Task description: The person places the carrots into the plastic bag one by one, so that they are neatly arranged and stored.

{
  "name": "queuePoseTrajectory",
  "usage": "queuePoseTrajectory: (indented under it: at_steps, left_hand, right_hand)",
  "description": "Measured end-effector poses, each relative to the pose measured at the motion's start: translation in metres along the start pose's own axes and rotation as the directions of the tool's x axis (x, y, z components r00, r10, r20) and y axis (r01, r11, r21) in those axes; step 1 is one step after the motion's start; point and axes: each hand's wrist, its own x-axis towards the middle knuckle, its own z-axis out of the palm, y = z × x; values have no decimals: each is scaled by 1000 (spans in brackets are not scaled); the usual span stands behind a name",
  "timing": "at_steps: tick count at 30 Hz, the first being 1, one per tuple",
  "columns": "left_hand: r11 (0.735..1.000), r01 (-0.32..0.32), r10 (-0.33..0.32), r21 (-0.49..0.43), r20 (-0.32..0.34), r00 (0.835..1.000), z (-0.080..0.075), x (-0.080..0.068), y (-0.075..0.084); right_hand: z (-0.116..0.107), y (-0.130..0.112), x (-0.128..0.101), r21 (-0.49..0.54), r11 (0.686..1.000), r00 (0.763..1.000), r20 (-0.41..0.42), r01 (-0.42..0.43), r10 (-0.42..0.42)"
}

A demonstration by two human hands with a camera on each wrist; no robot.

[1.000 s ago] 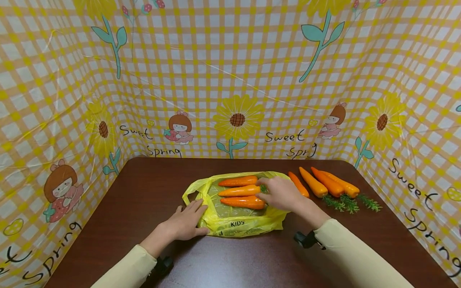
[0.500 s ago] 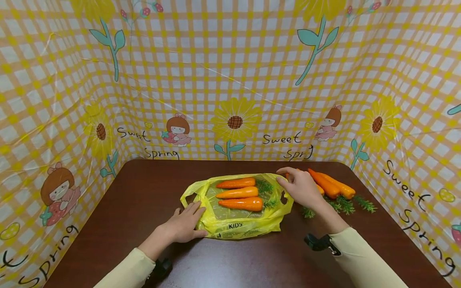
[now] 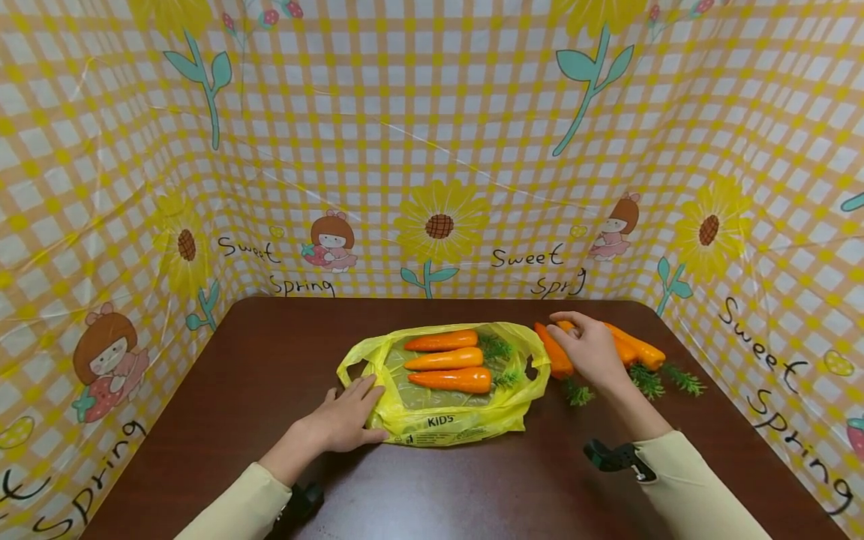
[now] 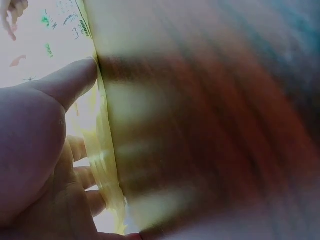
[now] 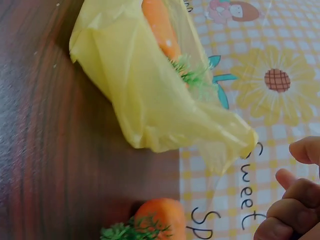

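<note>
head: right hand (image 3: pixel 589 349) fingers curled over carrots (image 3: pixel 631 348)

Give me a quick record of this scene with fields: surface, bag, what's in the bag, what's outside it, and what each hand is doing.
surface: dark brown table
bag: yellow plastic bag, lying flat, mouth toward the right
in bag: three carrots, leafy tops pointing right
outside bag: loose carrots right of the bag
left hand: fingers flat, pressing the bag's left edge
right hand: over the loose carrots, fingers curled on one; grasp not clear
</note>
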Motion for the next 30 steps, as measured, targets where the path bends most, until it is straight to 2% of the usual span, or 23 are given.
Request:
queuePoseTrajectory:
  at_steps: [4,18,30]
  left_hand:
    - [1000,7,-7,-3,0,1000,-2,-1,1]
    - [1000,10,-9,-13,25,1000,0,2,0]
    - [1000,-4,4,-13,24,1000,-4,1,2]
  right_hand:
    - [-2,7,0,-43,999,1000,1,-9,9]
    - [-2,30,-6,2,985,983,60,-172,171]
    - [9,39,-7,-41,975,974,36,-221,222]
